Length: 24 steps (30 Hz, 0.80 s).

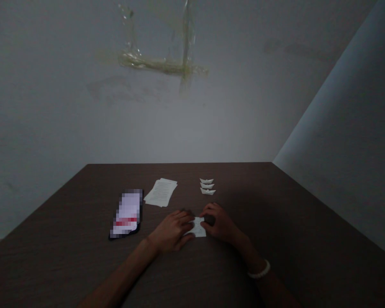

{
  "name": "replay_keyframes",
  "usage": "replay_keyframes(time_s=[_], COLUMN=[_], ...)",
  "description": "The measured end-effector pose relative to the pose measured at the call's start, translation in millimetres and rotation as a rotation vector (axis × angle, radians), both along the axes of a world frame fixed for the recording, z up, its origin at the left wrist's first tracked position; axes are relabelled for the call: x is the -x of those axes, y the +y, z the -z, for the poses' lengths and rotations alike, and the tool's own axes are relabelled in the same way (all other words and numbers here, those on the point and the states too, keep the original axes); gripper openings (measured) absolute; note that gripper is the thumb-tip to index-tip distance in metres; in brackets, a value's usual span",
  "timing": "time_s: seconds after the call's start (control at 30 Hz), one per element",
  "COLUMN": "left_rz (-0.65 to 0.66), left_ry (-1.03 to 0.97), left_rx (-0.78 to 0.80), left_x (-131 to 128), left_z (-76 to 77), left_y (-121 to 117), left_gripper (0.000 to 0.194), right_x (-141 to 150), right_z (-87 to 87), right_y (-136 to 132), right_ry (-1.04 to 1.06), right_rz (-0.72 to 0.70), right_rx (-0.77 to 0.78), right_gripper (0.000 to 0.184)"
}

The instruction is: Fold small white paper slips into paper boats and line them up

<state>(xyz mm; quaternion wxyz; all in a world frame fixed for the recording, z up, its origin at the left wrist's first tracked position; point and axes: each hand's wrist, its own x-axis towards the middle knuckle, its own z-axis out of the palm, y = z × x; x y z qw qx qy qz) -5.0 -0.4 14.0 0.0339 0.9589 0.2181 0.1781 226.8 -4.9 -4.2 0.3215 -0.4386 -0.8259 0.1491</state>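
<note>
While the small paper slip (198, 228) lies flat on the dark brown bench (192, 278), several other things are set around it. Beyond the slip and a little to its right, three folded paper boats (207, 187) sit one behind another in a short, close row. Beyond the slip to its left is a loose stack of printed sheets (161, 193), its edges fanned slightly out of line. Farther to the left of the slip rests a phone (127, 212), its bright screen masked by coarse blurring. Well beyond the slip, a grey wall (231, 124) rises behind the bench, with strips of shiny yellowed tape (157, 66) stuck on it. The boats, sheets and phone all lie clear of the slip; only the two hands cover parts of it.

The left grip (171, 231) lies palm down over the slip's left end, loosely open, with the fingers stretched out and the thumb apart from them near the slip's closer edge. The right grip (220, 224) is at the slip's right end, fingers bent, thumb and forefinger curved around a small dark gap; whether their tips pinch the slip or merely rest against it cannot be told. A pale bracelet (259, 270) circles the right wrist, nearer the viewer than the slip.
</note>
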Motion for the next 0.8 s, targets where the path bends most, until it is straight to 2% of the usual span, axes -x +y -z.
replay_keyframes(time_s=[0.8], left_rz=[-0.002], left_ry=[-0.006], left_rx=[-0.032], left_x=[0.4], left_z=[0.4], left_y=[-0.6], left_gripper=[0.024], right_x=[-0.3], right_z=[-2.1], right_y=[-1.0], right_ry=[0.0], right_rz=[0.006], right_rx=[0.009], right_gripper=[0.021])
